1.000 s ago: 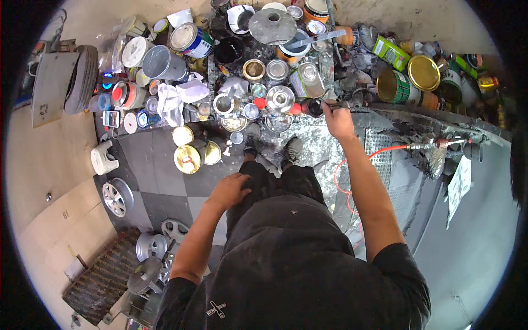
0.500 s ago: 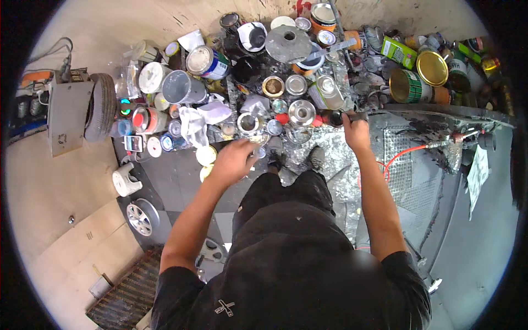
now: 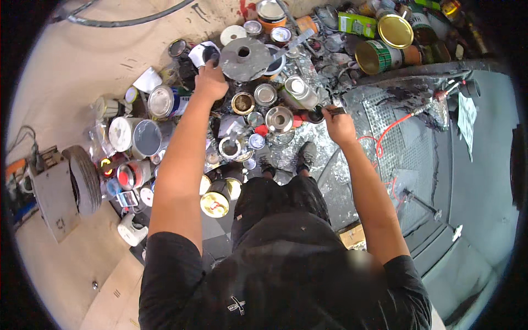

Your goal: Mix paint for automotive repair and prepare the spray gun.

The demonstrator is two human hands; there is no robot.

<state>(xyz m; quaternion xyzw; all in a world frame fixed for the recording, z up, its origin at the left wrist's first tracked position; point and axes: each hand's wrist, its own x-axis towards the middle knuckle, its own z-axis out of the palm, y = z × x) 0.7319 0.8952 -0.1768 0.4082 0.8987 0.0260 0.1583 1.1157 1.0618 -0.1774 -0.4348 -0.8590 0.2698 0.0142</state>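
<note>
Right hand (image 3: 341, 127) gripped dark, round-ended object (image 3: 315, 114) beside silver metal can (image 3: 302, 94); left hand (image 3: 211, 83) was at black-smeared white paper (image 3: 198, 54), grip unclear; nothing seen lifted there yet.

On the far left we see a dark hose (image 3: 132, 23) curving across the pale wall (image 3: 129, 47). Nearer on the left, a tyre (image 3: 84, 181) stands just beside a flat grey panel (image 3: 54, 192). On the far right we have a green can (image 3: 380, 56) tipped on its side, near a round gold disc (image 3: 396, 31). Nearer, a red hose (image 3: 396, 123) crosses a gridded mat (image 3: 379, 111), with a pale sheet (image 3: 466, 118) farther right.
</note>
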